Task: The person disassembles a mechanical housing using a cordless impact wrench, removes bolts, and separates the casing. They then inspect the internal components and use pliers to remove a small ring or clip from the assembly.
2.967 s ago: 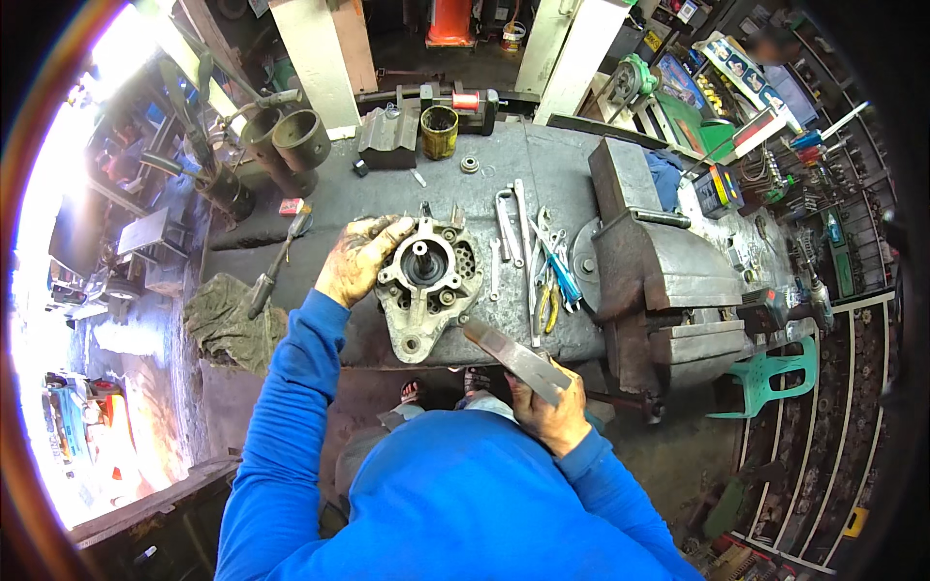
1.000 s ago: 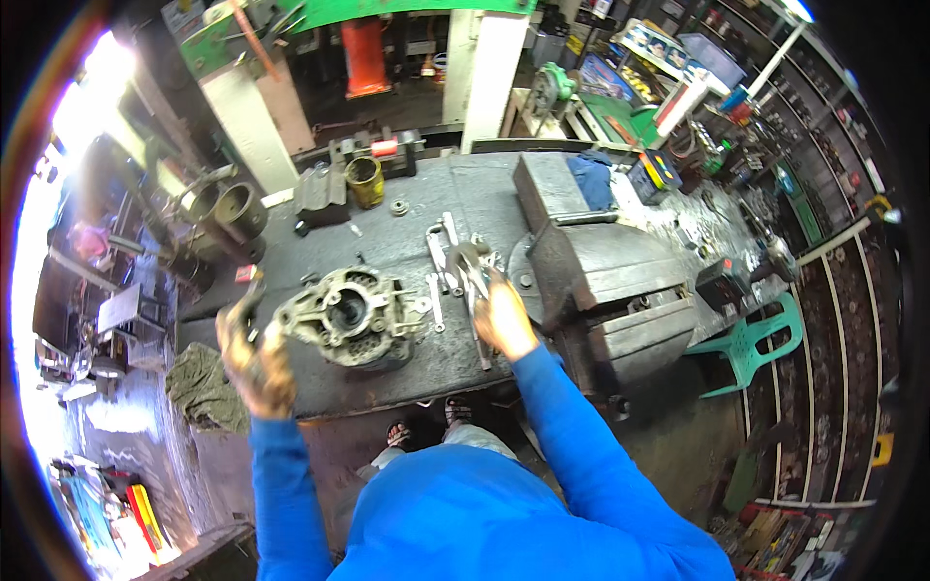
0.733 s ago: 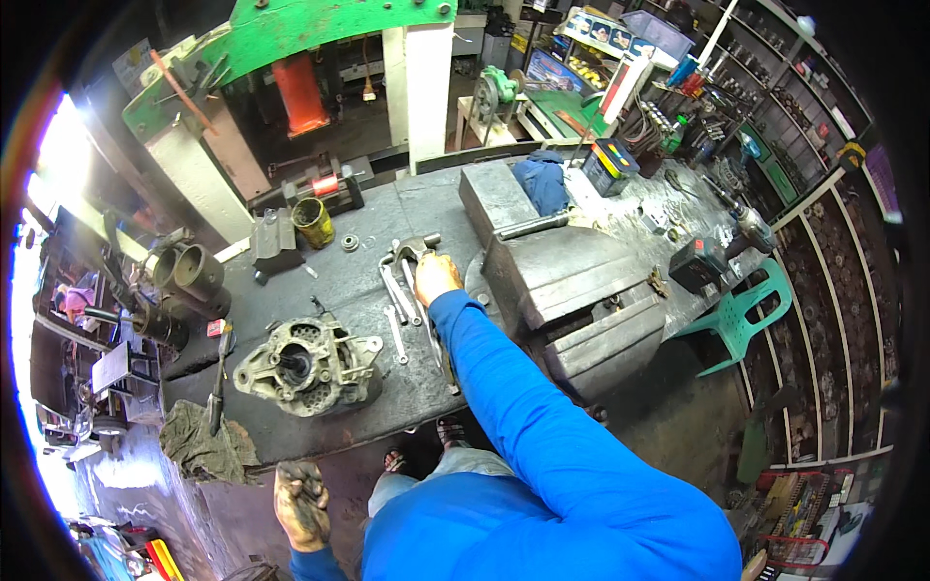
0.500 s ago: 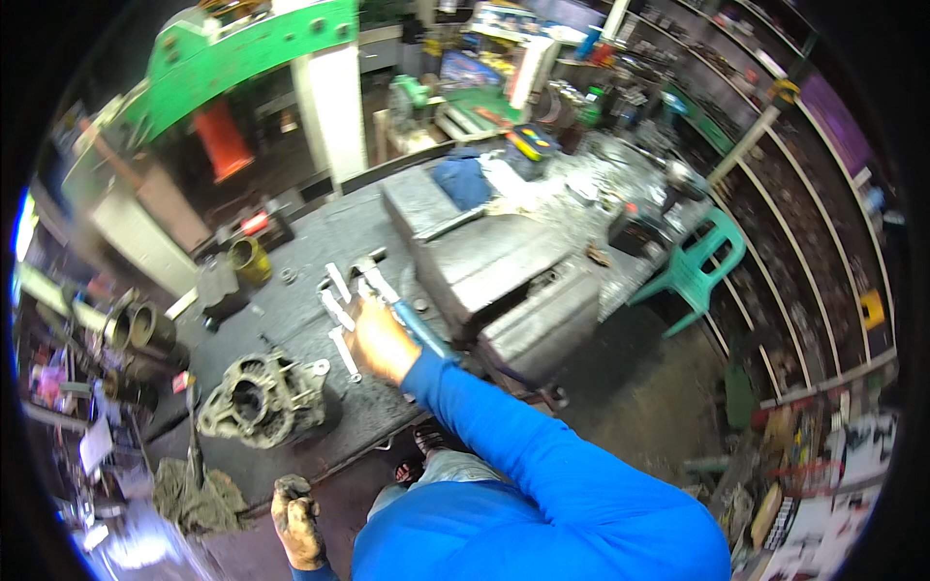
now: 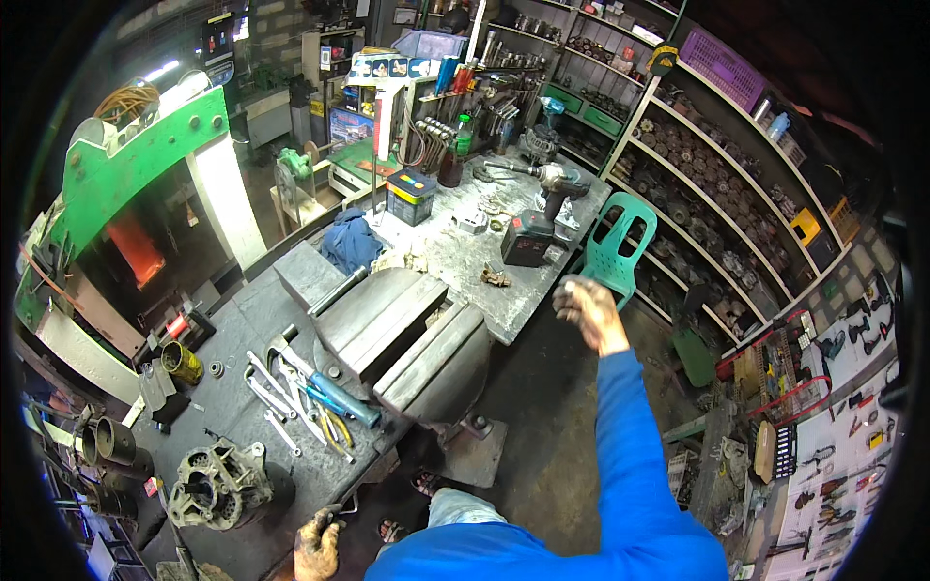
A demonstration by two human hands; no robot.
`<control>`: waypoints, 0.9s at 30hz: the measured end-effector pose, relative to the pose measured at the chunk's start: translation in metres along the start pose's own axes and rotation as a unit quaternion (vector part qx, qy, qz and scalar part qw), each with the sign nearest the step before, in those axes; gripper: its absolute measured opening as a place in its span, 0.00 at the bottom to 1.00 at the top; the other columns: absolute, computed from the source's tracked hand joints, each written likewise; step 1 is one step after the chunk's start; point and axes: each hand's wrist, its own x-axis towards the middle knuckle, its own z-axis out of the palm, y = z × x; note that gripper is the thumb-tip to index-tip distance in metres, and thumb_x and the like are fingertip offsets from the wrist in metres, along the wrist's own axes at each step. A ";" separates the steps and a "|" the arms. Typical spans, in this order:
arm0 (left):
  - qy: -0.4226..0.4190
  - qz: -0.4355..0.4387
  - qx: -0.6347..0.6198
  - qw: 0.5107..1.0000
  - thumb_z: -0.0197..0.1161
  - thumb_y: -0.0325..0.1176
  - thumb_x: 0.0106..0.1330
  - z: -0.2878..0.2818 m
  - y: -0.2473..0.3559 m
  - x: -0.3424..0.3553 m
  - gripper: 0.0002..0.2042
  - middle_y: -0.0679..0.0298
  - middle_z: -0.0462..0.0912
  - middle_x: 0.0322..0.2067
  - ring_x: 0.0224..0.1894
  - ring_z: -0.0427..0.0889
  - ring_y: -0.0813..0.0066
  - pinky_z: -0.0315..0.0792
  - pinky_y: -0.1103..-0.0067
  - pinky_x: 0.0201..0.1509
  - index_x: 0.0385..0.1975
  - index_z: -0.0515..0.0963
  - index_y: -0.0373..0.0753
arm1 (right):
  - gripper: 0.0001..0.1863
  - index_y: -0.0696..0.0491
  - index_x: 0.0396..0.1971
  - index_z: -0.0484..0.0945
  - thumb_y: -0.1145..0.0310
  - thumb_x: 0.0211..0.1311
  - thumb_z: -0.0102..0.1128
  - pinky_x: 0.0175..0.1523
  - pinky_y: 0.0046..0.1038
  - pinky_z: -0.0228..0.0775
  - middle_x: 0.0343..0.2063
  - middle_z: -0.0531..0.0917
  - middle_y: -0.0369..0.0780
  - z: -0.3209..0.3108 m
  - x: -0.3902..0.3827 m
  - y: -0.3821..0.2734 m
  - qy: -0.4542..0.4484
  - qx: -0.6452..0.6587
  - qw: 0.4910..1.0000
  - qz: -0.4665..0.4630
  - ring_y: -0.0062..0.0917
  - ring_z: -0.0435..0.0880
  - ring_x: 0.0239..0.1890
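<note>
My right hand (image 5: 588,312) reaches out over the floor, near the table's right edge and the green plastic chair (image 5: 620,237). Its blackened fingers are loosely bent and a little apart, with nothing visible between them. Low in the view, my left hand (image 5: 318,550) is closed at the bench's front edge; what it may hold is hidden. A greasy metal housing (image 5: 221,484) sits on the bench beyond it. Several wrenches (image 5: 276,395), yellow-handled pliers (image 5: 336,431) and a blue-handled hammer (image 5: 339,395) lie together left of the large bench vise (image 5: 387,329).
On the metal table (image 5: 465,261) stand a cordless power tool (image 5: 560,184), a black box-shaped item (image 5: 528,238), a battery (image 5: 411,197) and a bottle (image 5: 453,160). Shelves of parts (image 5: 697,155) line the right. A green press frame (image 5: 145,165) rises at left.
My right hand has left the wrenches and swung right, past the vise. The view has turned rightward. My left hand remains low and closed.
</note>
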 end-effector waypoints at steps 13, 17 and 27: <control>0.257 -0.102 0.016 0.961 0.65 0.33 0.72 0.073 0.064 -0.027 0.13 0.52 0.86 0.44 0.49 0.85 0.62 0.76 0.71 0.56 0.51 0.80 0.32 | 0.35 0.65 0.39 0.88 0.41 0.53 0.75 0.51 0.41 0.75 0.37 0.90 0.51 -0.084 0.368 0.064 0.122 -0.404 0.894 -0.152 0.37 0.87 0.40; 0.325 -0.183 -0.103 0.922 0.61 0.33 0.75 0.083 0.079 -0.033 0.09 0.63 0.79 0.32 0.34 0.75 0.78 0.74 0.76 0.39 0.47 0.76 0.35 | 0.22 0.60 0.51 0.87 0.59 0.66 0.69 0.60 0.34 0.74 0.53 0.86 0.40 -0.104 0.410 0.082 0.028 -0.123 0.987 -0.100 0.25 0.82 0.51; 0.331 -0.109 -0.049 0.936 0.58 0.32 0.76 0.072 0.083 -0.014 0.09 0.53 0.82 0.30 0.31 0.83 0.62 0.76 0.68 0.39 0.47 0.76 0.34 | 0.25 0.48 0.65 0.76 0.71 0.67 0.53 0.47 0.35 0.77 0.55 0.85 0.45 -0.132 0.277 0.042 0.044 -0.432 0.871 -0.231 0.28 0.87 0.44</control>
